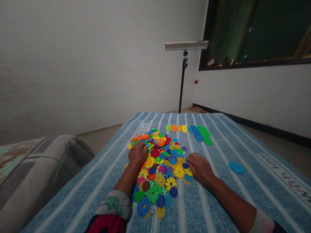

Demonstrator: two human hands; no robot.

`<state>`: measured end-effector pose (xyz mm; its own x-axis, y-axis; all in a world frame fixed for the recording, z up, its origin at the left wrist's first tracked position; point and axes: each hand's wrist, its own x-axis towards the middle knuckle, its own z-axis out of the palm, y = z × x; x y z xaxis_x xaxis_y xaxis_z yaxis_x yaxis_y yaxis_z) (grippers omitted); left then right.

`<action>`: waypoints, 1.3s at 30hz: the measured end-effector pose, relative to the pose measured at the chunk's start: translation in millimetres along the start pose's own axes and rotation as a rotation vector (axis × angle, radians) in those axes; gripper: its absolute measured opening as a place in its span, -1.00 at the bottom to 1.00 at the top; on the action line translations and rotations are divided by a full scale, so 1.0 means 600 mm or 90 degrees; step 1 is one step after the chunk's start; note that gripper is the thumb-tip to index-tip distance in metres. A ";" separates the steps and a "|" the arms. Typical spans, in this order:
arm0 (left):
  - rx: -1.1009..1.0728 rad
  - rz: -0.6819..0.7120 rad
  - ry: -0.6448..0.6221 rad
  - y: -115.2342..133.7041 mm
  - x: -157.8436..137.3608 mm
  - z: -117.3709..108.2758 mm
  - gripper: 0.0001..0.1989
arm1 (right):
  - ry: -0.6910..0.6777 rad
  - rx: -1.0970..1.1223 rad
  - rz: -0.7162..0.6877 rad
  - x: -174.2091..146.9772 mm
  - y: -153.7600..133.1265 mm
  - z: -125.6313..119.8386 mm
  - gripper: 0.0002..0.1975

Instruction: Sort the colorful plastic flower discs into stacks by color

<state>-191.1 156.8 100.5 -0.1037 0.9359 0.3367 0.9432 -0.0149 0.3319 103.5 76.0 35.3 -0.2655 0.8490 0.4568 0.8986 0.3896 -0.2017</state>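
Note:
A heap of colourful plastic snowflake discs (159, 163) is spread over the striped blue cloth. At the heap's left edge rests my left hand (138, 153), its fingers curled in toward the discs; what they hold, if anything, is hidden. My right hand (199, 166) lies against the right edge, beside a yellow disc (179, 171) and several blue ones. Its fingers are bent and pressed together, and I cannot see anything in them. Beyond the heap, discs joined into a blue strip (196, 133) and a green strip (204, 135) lie side by side.
A row of small pieces, including an orange one (174, 128), sits left of the strips. Flat blue discs (236, 168) lie apart at right on the cloth (216, 207). A light on a stand (182, 77) rises behind the table. Grey covered furniture (60, 168) is at left.

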 end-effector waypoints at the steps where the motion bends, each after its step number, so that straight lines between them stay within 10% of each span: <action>1: 0.012 0.012 0.004 0.004 -0.001 -0.002 -0.74 | -0.001 0.002 0.001 0.000 0.000 -0.001 -0.82; 15: -0.064 0.247 -0.074 0.027 -0.007 0.002 -0.76 | -0.005 0.014 -0.002 0.000 0.000 -0.001 -0.81; 39: -0.099 0.261 -0.139 0.023 -0.007 -0.001 -0.70 | -0.022 0.012 0.015 0.001 -0.003 -0.007 -0.79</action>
<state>-177.6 152.3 104.3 0.3507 0.8937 0.2797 0.8327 -0.4343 0.3435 103.2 74.3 39.6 -0.2565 0.8696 0.4219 0.8979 0.3760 -0.2290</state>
